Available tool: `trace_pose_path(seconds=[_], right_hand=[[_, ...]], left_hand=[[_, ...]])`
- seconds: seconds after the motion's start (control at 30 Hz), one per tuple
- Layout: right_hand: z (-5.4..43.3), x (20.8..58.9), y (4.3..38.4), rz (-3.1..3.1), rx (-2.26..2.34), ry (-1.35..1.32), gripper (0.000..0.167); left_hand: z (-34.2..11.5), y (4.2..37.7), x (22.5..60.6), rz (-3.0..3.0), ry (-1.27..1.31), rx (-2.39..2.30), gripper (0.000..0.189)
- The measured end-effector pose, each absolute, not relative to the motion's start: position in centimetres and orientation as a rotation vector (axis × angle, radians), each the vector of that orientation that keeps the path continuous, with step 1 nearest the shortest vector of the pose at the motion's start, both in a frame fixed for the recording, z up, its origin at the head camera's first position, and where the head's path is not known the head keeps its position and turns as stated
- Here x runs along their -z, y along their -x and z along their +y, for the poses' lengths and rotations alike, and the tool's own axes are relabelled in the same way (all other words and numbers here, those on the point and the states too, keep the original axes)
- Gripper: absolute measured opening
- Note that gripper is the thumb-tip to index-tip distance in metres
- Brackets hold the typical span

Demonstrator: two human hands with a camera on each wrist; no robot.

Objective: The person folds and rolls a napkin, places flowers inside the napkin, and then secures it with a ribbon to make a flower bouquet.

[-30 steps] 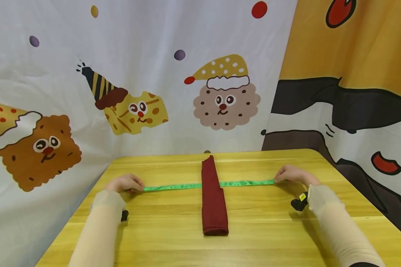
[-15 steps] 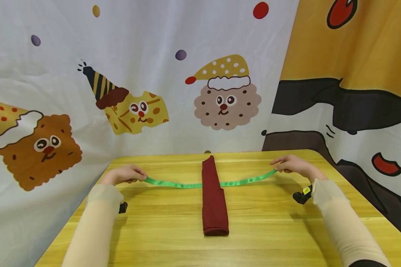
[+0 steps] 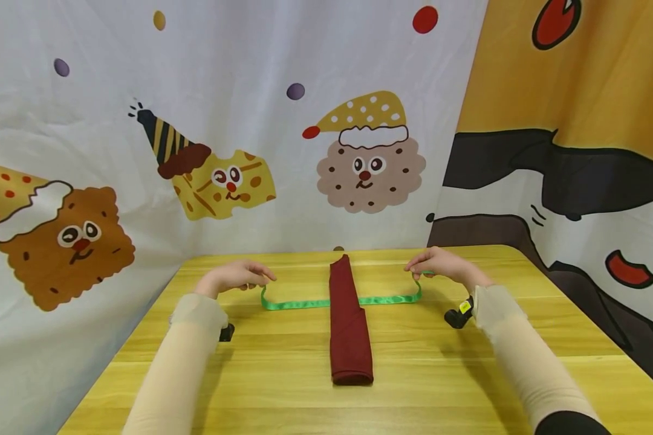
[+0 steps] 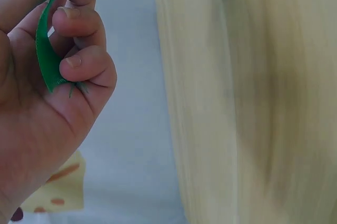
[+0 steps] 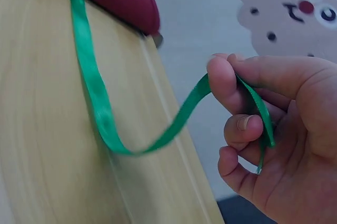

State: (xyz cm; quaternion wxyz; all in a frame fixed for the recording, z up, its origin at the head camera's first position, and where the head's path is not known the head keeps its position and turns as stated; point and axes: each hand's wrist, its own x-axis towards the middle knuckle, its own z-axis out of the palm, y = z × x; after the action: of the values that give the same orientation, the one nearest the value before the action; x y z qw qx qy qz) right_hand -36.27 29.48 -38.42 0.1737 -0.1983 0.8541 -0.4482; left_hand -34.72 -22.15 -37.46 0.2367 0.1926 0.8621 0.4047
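A folded maroon cloth [image 3: 350, 338] lies lengthwise on the wooden table, a long narrow bundle. Beneath it runs a green satin ribbon [image 3: 299, 304], its middle hidden under the cloth and both ends lifted. On the left, my left hand [image 3: 235, 278] pinches one end; in the left wrist view the ribbon's frayed tail [image 4: 48, 66] lies across the palm behind curled fingers. My right hand [image 3: 441, 264] holds the other end, raised above the table. Seen from the right wrist, thumb and forefinger pinch the ribbon [image 5: 92, 71], which sags in a curve toward the cloth.
The yellow wood-grain table [image 3: 272, 405] reaches back to a printed curtain [image 3: 250, 72] with cartoon biscuits and cheese. Black wrist devices [image 3: 459, 315] hang below both cuffs, close over the tabletop.
Both hands rise from the table with the ribbon ends, then move inward toward the cloth. The ribbon goes from straight and flat to slack with upturned ends. The cloth stays in place.
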Motion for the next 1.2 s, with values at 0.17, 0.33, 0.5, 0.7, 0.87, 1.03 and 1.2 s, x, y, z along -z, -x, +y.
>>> trace_pose_path(seconds=[0.17,0.33,0.5,0.7,0.87,1.03,1.2], right_hand=[[26.6,38.8,36.6,2.383,1.293,0.658,0.023],[23.9,39.8,36.7,2.313,1.349,0.694,0.027],[21.8,41.0,36.7,2.275,1.413,0.680,0.032],[19.6,42.3,36.6,2.286,1.491,0.628,0.032],[17.9,42.9,36.5,2.254,1.505,0.620,0.026],[17.0,43.5,36.4,2.227,1.533,0.583,0.022],[17.0,44.0,36.3,2.185,1.575,0.541,0.028]], left_hand=[[-19.6,35.5,38.8,2.315,-0.580,-1.183,0.027],[-17.3,35.9,40.6,2.264,-0.616,-1.234,0.033],[-15.2,35.8,41.8,2.213,-0.607,-1.304,0.031],[-12.7,35.7,42.5,2.238,-0.621,-1.321,0.032],[-10.8,35.7,42.9,2.282,-0.663,-1.358,0.030],[-9.6,35.6,43.2,2.314,-0.649,-1.404,0.026],[-8.9,35.6,43.5,2.283,-0.699,-1.460,0.027]])
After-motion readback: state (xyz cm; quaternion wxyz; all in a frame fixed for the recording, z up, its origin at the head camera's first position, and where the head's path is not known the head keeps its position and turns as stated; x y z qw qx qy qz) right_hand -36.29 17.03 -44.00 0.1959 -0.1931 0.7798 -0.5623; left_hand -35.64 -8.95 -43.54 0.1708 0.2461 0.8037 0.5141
